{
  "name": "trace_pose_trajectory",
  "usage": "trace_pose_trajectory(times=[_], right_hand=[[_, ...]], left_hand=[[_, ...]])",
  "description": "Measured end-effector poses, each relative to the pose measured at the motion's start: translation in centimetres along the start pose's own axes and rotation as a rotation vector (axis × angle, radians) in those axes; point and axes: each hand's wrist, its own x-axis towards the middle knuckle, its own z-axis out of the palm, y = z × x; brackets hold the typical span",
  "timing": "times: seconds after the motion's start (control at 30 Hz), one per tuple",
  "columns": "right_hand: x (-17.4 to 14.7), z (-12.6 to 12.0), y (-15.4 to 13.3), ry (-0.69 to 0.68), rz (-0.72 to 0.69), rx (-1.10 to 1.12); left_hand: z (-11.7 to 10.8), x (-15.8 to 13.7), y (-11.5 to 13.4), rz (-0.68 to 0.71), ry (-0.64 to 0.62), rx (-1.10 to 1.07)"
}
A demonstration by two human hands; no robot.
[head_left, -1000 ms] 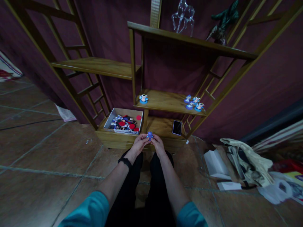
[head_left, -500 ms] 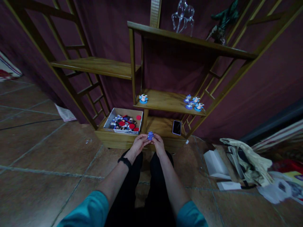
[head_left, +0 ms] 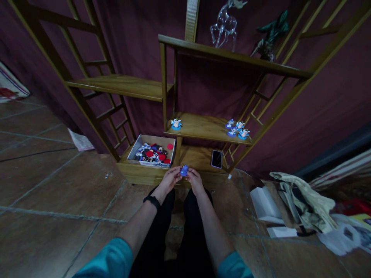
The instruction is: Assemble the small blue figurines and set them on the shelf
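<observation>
A small purple figurine (head_left: 184, 170) on a round base is held between my two hands, just in front of the shelf's lowest board. My left hand (head_left: 171, 179) pinches its left side, and my right hand (head_left: 195, 180) grips its right side with the fingertips. Behind and to the left stands an open box (head_left: 138, 161) filled with several loose figures and red discs. On the middle shelf (head_left: 199, 126), one blue-based figurine (head_left: 176, 124) stands at the left end. Several similar purple and blue figurines (head_left: 231, 132) are grouped at the right end.
A phone (head_left: 216, 159) lies on the lowest board at the right. Higher up stand a clear glass deer (head_left: 224, 26) and a dark green ornament (head_left: 271, 36). On the floor at right are a white box (head_left: 266, 204), a beige cloth bag (head_left: 307, 197) and a plastic bag (head_left: 340, 233).
The purple figurine has been turned between my fingers, so its side and base now show. The view has tilted slightly upward.
</observation>
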Motion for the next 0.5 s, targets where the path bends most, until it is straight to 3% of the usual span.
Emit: trace_pose_trajectory(times=[0.23, 0.5], right_hand=[[-0.34, 0.3, -0.5, -0.004, 0.034, -0.005], [-0.01, 0.2, 0.2, -0.022, -0.004, 0.037]], left_hand=[[0.04, -0.12, 0.27, -0.085, -0.045, 0.031], [-0.29, 0.29, 0.07, -0.073, -0.023, -0.009]])
